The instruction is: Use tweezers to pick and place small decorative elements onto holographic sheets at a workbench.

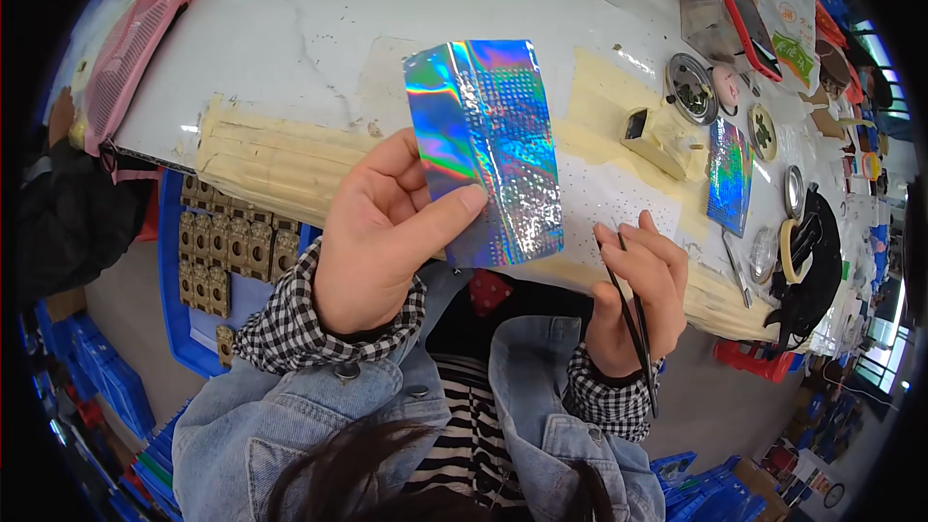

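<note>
1. Loose strands of hair [319, 469] hang closest, over a denim jacket [338, 406] filling the lower edge.
2. Up front, the left grip [372, 232] pinches a shiny holographic sheet [493, 135], thumb on its face, holding it raised above the tabletop [300, 14].
3. And the right grip [643, 295] closes around black tweezers [646, 367]; prongs look parted, but no telling whether the tips carry anything.
4. Best handling, I'd judge: steady that sheet, tilt the glare away, squeeze lightly over the speckled white paper [614, 188].
5. Containers now! Blue tray [172, 232] at left, rows of camouflage cases [239, 251] inside; at right, round tin [670, 72] and smaller dish [769, 147], both with dark-green bits; cream box [667, 150], contents unreadable.
</note>
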{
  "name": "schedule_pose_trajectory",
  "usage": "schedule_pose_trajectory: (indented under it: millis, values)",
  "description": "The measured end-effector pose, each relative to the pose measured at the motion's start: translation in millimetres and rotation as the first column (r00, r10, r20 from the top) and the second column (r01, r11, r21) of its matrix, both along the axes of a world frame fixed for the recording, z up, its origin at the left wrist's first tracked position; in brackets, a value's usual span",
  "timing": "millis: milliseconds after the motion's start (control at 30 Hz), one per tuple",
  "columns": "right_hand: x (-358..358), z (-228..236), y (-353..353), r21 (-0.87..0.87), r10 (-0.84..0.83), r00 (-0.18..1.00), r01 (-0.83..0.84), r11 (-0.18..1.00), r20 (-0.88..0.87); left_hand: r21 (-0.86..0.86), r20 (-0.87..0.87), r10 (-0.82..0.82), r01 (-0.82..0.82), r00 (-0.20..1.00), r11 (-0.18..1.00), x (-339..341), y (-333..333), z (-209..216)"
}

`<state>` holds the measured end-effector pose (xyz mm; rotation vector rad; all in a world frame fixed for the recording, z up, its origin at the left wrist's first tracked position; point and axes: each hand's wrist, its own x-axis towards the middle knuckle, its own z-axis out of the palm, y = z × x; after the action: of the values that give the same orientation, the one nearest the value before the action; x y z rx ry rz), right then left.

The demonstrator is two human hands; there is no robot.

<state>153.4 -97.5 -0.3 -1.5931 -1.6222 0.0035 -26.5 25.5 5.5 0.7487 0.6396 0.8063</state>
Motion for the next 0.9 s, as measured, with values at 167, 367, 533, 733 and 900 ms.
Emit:
schedule_pose_trajectory:
  millis: [167, 367, 533, 733, 900]
  values:
    - [-14, 14, 5, 0.045, 0.101, 0.994, -0.099, 0.994, -0.029, -0.090, 0.013, -0.136, 0.137, 0.991, 0.987, 2, -3, 2]
    - [-19, 14, 13, 0.108, 0.166, 0.985, -0.170, 0.980, 0.040, -0.111, 0.066, -0.199, 0.205, 0.978, 0.972, 4, -5, 4]
    - [-21, 10, 13, 0.092, 0.181, 0.980, -0.188, 0.978, 0.085, -0.096, 0.077, -0.226, 0.233, 0.971, 0.968, 5, -6, 2]
    - [-22, 8, 12, 0.073, 0.189, 0.959, -0.208, 0.975, 0.210, -0.116, 0.045, -0.224, 0.228, 0.974, 0.967, 4, -8, -2]
    - [-21, 5, 8, 0.113, 0.194, 0.971, -0.210, 0.971, 0.141, -0.101, 0.045, -0.244, 0.248, 0.969, 0.964, 4, -7, 3]
